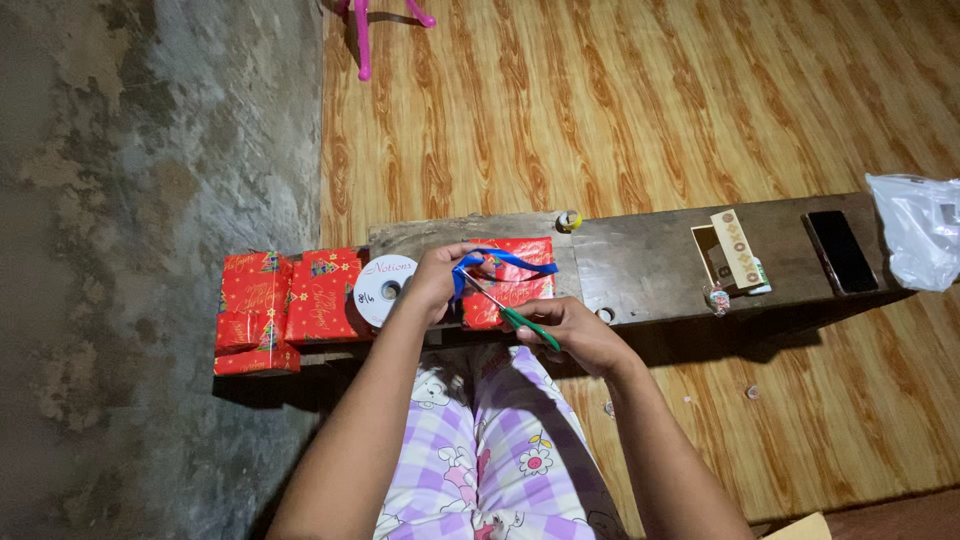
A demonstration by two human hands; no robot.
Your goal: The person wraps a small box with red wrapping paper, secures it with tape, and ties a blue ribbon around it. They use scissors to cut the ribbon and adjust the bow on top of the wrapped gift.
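A red wrapped gift box (520,285) lies on a low wooden bench (650,260) in front of me. My left hand (435,280) pinches a blue ribbon (505,262) that loops over the box. My right hand (575,335) holds green-handled scissors (515,315), whose blades point up toward the ribbon near my left fingers. A white ribbon spool (380,290) sits just left of my left hand.
Two more red wrapped boxes (290,305) rest at the bench's left end. To the right lie a small open box with a printed strip (735,250), a dark phone (840,250) and a clear plastic bag (920,230). A small tape roll (569,220) sits at the bench's far edge.
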